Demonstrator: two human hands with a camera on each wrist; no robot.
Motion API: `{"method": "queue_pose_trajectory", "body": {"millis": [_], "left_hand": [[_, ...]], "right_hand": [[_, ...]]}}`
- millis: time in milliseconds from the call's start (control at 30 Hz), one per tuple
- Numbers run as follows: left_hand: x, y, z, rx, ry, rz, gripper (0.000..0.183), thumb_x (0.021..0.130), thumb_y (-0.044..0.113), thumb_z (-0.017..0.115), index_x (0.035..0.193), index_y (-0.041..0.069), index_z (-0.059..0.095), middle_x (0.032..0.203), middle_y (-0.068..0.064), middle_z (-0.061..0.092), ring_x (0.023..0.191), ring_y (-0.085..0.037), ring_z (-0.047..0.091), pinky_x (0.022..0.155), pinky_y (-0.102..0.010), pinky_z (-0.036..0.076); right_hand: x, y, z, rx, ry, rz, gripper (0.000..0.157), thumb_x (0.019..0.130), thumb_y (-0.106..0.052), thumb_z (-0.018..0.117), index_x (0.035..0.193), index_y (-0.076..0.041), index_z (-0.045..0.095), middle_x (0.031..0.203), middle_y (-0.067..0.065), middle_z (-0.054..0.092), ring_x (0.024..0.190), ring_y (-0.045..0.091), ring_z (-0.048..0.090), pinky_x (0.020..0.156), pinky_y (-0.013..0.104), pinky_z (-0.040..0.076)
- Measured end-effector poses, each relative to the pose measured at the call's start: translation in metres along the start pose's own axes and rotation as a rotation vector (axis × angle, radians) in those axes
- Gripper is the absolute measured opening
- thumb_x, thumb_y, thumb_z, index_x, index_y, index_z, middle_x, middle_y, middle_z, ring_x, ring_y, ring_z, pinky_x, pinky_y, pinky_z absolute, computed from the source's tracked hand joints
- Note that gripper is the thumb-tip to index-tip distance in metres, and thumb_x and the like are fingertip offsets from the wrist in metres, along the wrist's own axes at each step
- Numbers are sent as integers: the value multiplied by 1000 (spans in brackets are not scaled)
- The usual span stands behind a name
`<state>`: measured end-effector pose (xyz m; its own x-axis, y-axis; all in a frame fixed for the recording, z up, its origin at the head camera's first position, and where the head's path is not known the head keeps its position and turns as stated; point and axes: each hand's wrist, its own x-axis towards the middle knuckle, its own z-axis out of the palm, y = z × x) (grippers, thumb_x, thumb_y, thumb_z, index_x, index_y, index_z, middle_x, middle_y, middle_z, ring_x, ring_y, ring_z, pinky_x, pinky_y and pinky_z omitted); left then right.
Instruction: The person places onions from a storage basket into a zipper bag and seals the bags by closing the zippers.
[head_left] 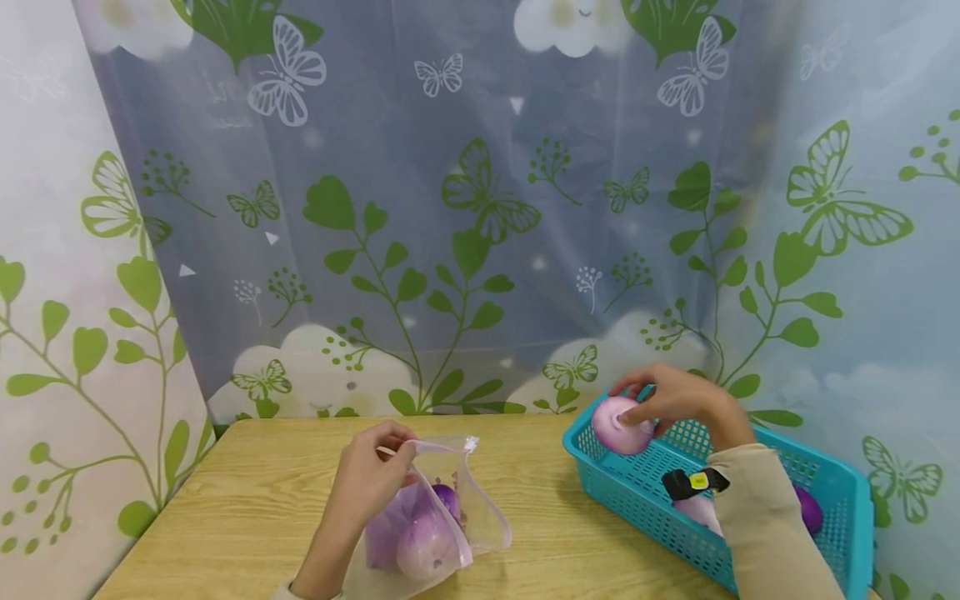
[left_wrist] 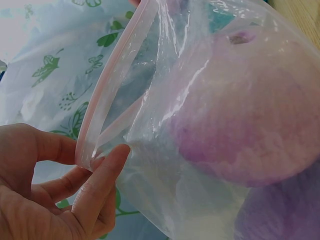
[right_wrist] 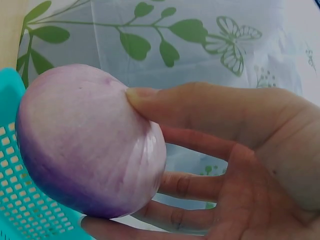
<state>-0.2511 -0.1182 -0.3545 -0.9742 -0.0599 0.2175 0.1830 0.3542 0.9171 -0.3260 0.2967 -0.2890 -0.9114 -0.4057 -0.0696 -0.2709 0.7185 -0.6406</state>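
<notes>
My left hand pinches the edge of a clear zip bag with a pink-tinted seal and a white slider. In the left wrist view, thumb and fingers grip one corner of the bag's mouth, and the mouth gapes. Inside the bag are purple onions, seen through the plastic. Over the left end of a turquoise basket, my right hand holds a pale pink and purple onion. The thumb presses one side of it and the fingers spread round the other.
More onions lie in the basket, a pale one and a dark purple one, partly hidden by the right sleeve. Basket and bag stand on a wood-grain table. A patterned curtain hangs behind the table and along both sides.
</notes>
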Motion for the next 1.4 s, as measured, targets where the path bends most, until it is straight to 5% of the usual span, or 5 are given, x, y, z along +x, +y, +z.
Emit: {"method": "queue_pose_trajectory", "body": {"millis": [1067,1400], "left_hand": [[-1,0,2,24,-17,-1,14,97,9,62,106,3,71,107,-18,69,76,-20,69,62,-28,66],[-1,-1,2,44,-19,4,15,97,10,62,108,4,71,107,-16,70,71,-18,69,62,-29,66]], "right_hand": [[17,-54,49,-38,-37,-62,45,84,-13,81,127,-5,69,120,18,63,89,21,66,62,33,65],[19,-68,61,-73,-44,-140,44,84,-15,81,127,-6,70,118,16,65,88,20,67,61,32,64]]}}
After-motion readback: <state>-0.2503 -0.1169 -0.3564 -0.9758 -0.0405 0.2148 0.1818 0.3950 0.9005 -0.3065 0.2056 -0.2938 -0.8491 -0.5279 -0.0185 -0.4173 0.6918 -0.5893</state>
